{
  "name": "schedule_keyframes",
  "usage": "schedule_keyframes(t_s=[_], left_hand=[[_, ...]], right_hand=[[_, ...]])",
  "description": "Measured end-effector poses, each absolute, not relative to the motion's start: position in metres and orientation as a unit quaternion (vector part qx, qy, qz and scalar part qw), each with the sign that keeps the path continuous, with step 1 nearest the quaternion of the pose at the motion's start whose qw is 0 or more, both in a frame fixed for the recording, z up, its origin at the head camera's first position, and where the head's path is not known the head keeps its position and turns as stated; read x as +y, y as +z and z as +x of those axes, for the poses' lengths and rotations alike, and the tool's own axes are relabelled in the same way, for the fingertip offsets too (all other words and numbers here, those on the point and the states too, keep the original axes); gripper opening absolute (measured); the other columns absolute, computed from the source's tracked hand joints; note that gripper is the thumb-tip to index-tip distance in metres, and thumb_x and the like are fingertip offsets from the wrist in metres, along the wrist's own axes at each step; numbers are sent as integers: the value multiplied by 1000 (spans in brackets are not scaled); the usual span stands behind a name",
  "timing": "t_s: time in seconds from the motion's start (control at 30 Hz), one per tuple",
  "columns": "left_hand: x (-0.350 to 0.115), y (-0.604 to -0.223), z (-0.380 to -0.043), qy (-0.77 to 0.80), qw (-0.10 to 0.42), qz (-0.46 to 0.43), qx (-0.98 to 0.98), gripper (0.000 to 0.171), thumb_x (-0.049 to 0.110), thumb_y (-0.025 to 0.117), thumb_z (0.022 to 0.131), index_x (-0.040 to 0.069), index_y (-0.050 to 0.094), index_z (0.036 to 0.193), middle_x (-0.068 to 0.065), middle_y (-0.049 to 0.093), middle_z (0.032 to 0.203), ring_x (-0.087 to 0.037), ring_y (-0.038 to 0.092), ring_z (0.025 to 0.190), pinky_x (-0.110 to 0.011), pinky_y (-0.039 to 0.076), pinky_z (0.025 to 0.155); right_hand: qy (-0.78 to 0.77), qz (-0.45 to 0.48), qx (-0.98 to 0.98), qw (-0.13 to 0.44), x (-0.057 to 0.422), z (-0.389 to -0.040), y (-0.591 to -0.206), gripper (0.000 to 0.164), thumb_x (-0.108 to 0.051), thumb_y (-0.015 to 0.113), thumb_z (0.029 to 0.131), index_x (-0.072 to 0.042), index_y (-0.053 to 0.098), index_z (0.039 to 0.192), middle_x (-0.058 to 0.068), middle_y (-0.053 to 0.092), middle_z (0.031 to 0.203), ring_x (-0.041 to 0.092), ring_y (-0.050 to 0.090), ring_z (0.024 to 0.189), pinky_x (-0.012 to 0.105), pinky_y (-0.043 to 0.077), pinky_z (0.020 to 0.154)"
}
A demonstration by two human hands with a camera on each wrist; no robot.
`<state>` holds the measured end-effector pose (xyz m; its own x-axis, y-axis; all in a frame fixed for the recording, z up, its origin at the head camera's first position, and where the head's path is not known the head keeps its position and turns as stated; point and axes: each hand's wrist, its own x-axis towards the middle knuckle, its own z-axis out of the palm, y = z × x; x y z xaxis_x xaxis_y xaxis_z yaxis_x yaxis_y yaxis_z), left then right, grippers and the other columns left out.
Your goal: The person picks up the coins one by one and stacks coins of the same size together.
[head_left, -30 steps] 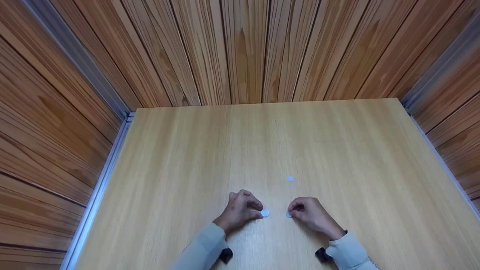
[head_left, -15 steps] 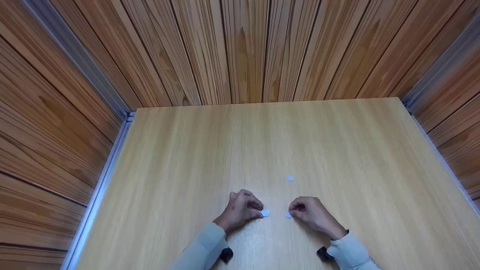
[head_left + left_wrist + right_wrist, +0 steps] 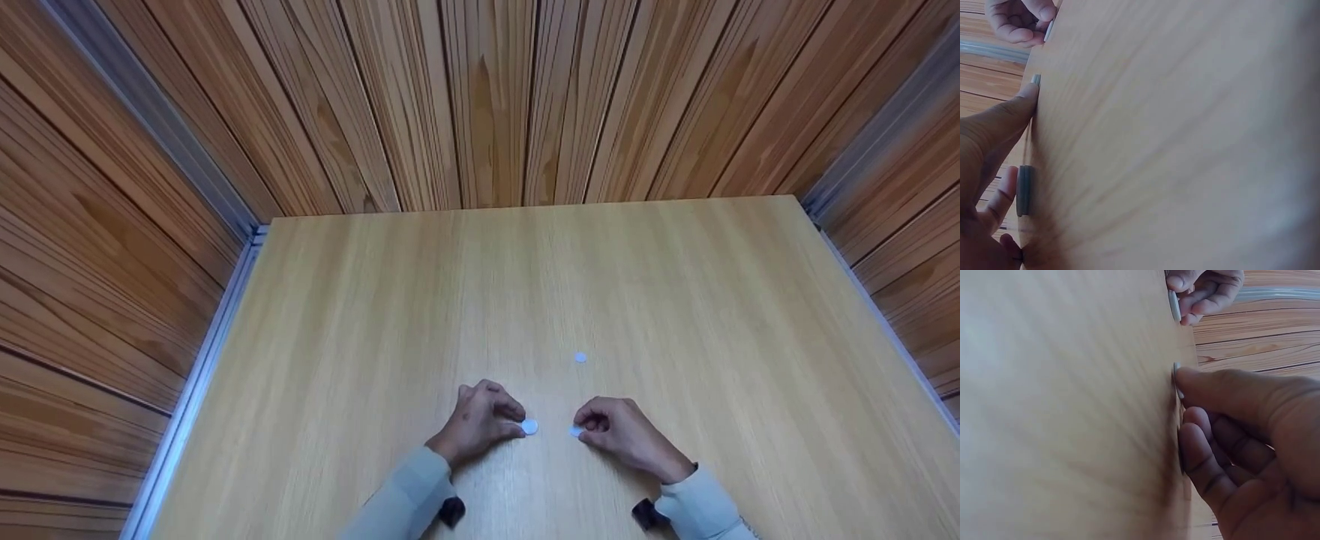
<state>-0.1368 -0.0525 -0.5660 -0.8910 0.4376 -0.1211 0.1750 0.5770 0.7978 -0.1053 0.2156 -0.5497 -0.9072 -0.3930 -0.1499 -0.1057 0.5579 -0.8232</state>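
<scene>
In the head view my left hand (image 3: 478,420) pinches the edge of a small white disc (image 3: 529,427) between thumb and fingertips. My right hand (image 3: 621,433) holds a second white disc (image 3: 576,431) at the tips of its thumb and forefinger, which partly cover it. Both discs are at the light wooden tabletop (image 3: 525,300), a short gap apart. Farther back lies a third white disc (image 3: 580,358), touched by neither hand. The left wrist view has a dark-looking flat round piece (image 3: 1024,190) beside the left fingers, seen edge-on; the hand hides that spot from the head camera.
Wood-plank walls (image 3: 491,105) close in the back and both sides of the table. Metal rails (image 3: 196,375) run along the side edges. A small black wrist device (image 3: 451,511) hangs below the left sleeve cuff, another (image 3: 646,514) by the right cuff.
My right hand has shifted slightly left and nearer to me, its fingers covering more of the disc. My left hand and its disc stay put, as does the far disc.
</scene>
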Motion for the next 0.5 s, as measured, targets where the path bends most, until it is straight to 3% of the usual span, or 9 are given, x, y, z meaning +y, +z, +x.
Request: schedule_keyframes(t_s=[0.5], left_hand=[[-53, -568, -135, 427, 134, 204, 870, 17, 20, 86, 77, 20, 78, 93, 19, 73, 84, -6, 47, 102, -40, 23, 86]], right_hand=[[-442, -157, 871, 144, 215, -104, -549, 7, -5, 74, 88, -10, 73, 92, -3, 65, 86, 10, 56, 75, 24, 46, 65]])
